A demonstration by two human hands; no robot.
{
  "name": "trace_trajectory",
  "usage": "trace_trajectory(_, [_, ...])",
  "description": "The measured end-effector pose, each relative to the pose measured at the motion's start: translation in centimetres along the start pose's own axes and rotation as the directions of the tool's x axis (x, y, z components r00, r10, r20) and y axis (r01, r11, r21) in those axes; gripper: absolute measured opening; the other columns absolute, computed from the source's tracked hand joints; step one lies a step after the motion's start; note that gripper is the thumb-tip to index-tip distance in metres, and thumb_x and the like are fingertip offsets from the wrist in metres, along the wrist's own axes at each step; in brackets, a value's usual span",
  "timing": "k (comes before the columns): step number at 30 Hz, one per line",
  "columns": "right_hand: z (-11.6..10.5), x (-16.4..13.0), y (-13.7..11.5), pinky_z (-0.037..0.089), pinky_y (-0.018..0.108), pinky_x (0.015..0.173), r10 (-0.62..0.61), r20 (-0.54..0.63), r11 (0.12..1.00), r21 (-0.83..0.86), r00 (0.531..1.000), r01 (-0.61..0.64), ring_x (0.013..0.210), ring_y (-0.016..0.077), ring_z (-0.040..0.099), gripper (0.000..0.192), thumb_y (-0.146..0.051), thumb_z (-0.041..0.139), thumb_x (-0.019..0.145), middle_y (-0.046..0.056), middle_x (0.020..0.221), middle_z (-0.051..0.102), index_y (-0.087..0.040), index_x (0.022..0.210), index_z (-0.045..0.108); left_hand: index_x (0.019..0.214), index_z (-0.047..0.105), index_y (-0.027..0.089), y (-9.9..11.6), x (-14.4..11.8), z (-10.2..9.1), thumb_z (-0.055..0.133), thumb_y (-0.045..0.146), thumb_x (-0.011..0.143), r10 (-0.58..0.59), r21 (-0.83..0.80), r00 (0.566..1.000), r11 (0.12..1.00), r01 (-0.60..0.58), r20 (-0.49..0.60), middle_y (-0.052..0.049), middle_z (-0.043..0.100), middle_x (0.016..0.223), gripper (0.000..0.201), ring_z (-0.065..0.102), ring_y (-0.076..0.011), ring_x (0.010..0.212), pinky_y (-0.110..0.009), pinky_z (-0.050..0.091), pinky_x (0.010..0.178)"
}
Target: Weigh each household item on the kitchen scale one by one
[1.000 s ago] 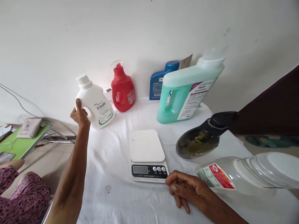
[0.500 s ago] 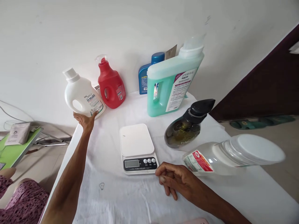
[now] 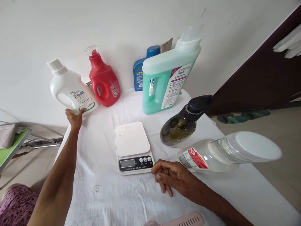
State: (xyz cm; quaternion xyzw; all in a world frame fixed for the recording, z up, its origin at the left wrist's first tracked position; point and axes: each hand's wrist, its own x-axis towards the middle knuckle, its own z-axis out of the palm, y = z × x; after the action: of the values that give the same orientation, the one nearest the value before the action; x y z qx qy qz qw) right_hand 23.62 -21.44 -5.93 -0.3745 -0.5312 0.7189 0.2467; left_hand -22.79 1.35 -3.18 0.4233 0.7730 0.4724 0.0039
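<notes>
My left hand (image 3: 74, 118) is closed around the lower side of a white laundry detergent bottle (image 3: 81, 94), thumb on its front and the other fingers at its handle side. A digital kitchen scale (image 3: 131, 139) lies flat in the middle of the table, its platform bare but for a small dark mark and its display blank. Beside the scale's front right corner rests my right hand (image 3: 170, 175), fingers loosely curled and holding nothing. Its index finger is at the scale's edge; whether it presses there I cannot tell.
A red jug (image 3: 105, 83), a blue bottle (image 3: 138, 73) and a green liquid jug (image 3: 162, 84) stand toward the wall. To the right are a dark pump bottle (image 3: 178, 128) and a clear white-capped bottle (image 3: 218, 157). A pink slotted strip (image 3: 185, 219) lies at the front edge.
The view has shifted, so most things appear further left, and more of the pink strip shows. Both hands keep their places, at the detergent bottle and the scale's corner.
</notes>
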Motion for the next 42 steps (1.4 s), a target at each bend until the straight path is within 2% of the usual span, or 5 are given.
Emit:
trace_trajectory(10, [-0.2, 0.2, 0.4, 0.05, 0.025, 0.055, -0.058, 0.012, 0.998, 0.03, 0.998, 0.057, 0.06, 0.0123, 0.064, 0.038, -0.054, 0.071, 0.097, 0.002, 0.077, 0.069, -0.016, 0.101, 0.068, 0.144, 0.037, 0.013, 6.3, -9.7, 0.1, 0.086, 0.03, 0.076, 0.064, -0.109, 0.988, 0.991, -0.08, -0.138, -0.025, 0.04, 0.152, 0.086, 0.041, -0.0379, 0.146, -0.056, 0.03, 0.127])
trace_trajectory(14, [-0.4, 0.3, 0.8, 0.051, 0.025, 0.055, -0.099, 0.031, 0.995, 0.033, 0.995, 0.098, 0.06, 0.0128, 0.065, 0.033, -0.049, 0.071, 0.098, 0.002, 0.075, 0.07, -0.016, 0.103, 0.069, 0.133, 0.049, 0.02, 12.8, -15.3, 0.4, 0.078, 0.056, 0.086, 0.405, -0.406, 0.897, 0.861, -0.308, 0.178, -0.017, 0.058, 0.133, 0.065, 0.061, -0.0311, 0.121, -0.049, 0.051, 0.105])
trace_trajectory(20, [-0.1, 0.4, 0.5, 0.05, 0.023, 0.053, -0.14, 0.026, 0.989, 0.06, 0.99, 0.138, 0.06, 0.0119, 0.067, 0.029, -0.045, 0.072, 0.096, 0.0, 0.076, 0.068, -0.016, 0.095, 0.067, 0.121, 0.058, 0.022, 23.2, -18.2, 4.0, 0.075, 0.073, 0.086, 0.547, -0.621, 0.749, 0.747, -0.236, 0.373, -0.013, 0.064, 0.126, 0.064, 0.064, -0.0289, 0.12, -0.043, 0.052, 0.099])
trace_trajectory(31, [-0.2, 0.6, 0.5, 0.051, 0.021, 0.05, -0.165, 0.023, 0.982, 0.099, 0.986, 0.162, 0.058, 0.0116, 0.068, 0.027, -0.042, 0.072, 0.093, -0.001, 0.077, 0.068, -0.016, 0.094, 0.065, 0.061, 0.048, 0.021, 29.2, -19.8, 10.7, 0.094, 0.05, 0.068, 0.316, -0.801, 0.858, 0.575, 0.166, 0.404, 0.008, 0.038, 0.057, 0.055, 0.035, -0.007, 0.052, -0.025, 0.031, 0.05])
trace_trajectory(42, [-0.2, 0.1, -0.2, 0.049, 0.021, 0.05, -0.159, 0.012, 0.981, 0.112, 0.987, 0.157, 0.056, 0.0099, 0.066, 0.027, -0.042, 0.075, 0.092, -0.002, 0.074, 0.066, -0.017, 0.091, 0.065, 0.059, 0.042, 0.022, 28.8, -19.9, 6.4, 0.093, 0.05, 0.064, 0.262, -0.861, 0.948, 0.508, 0.024, 0.181, 0.008, 0.032, 0.056, 0.059, 0.026, -0.0048, 0.049, -0.025, 0.023, 0.044])
